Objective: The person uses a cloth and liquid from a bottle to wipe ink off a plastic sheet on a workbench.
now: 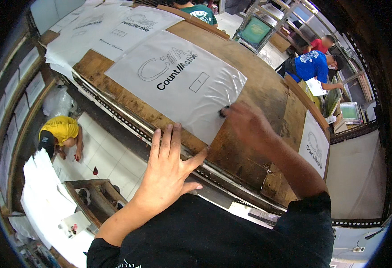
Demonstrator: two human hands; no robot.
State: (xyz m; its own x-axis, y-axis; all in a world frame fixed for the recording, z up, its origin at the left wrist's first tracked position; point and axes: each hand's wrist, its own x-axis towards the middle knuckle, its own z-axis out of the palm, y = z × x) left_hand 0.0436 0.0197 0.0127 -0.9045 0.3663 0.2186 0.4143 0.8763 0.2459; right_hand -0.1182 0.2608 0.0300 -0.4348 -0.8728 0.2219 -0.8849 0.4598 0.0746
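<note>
A translucent white plastic bag or sheet (178,105) with black printed lettering lies flat on the wooden worktop, wrinkled toward its right side. My left hand (169,163) has its fingers spread, with the fingertips at the sheet's near edge. Over the sheet's right end, my right hand (249,123) is closed around a small black object (223,111). Its kind cannot be made out, as the fingers cover most of it.
The brown worktop (258,85) is stained and has a raised wooden strip (310,100) on the right. More printed sheets (120,33) lie at the far left, another (314,143) at the right. A person in yellow (61,131) crouches at left; one in blue (312,67) stands among frames.
</note>
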